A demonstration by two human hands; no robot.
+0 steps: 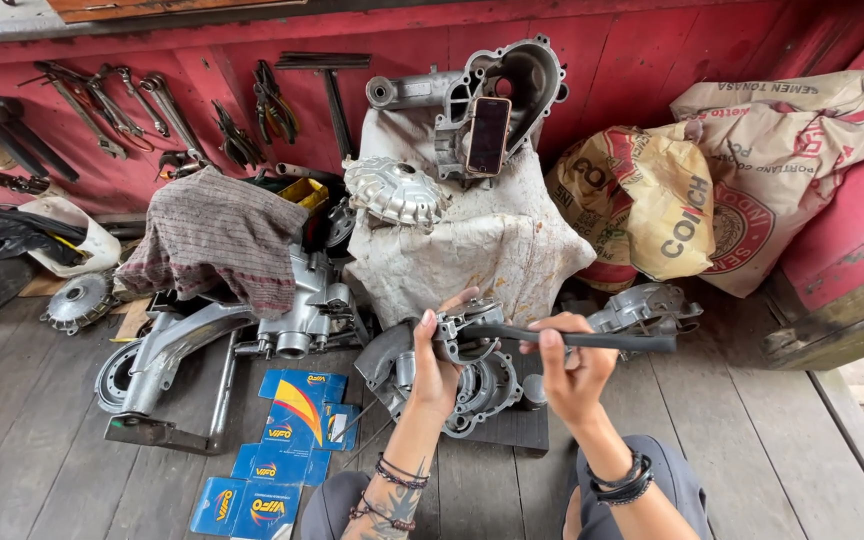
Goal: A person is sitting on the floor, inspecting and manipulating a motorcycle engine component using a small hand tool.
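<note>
Gripping the grey engine casing (452,370) on the plank floor (772,450), the left hand (437,365) is steadying it while the right hand (572,375) is clamping a dark long-handled tool (592,340), its axis lying horizontally, head leftward over the casing.

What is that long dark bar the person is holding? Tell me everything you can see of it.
The long dark bar is a slim, straight tool handle, apparently black metal. It lies nearly level. The right hand pinches it near the middle; the left hand steadies its left end on the grey engine casing. Its right end juts free.
</note>
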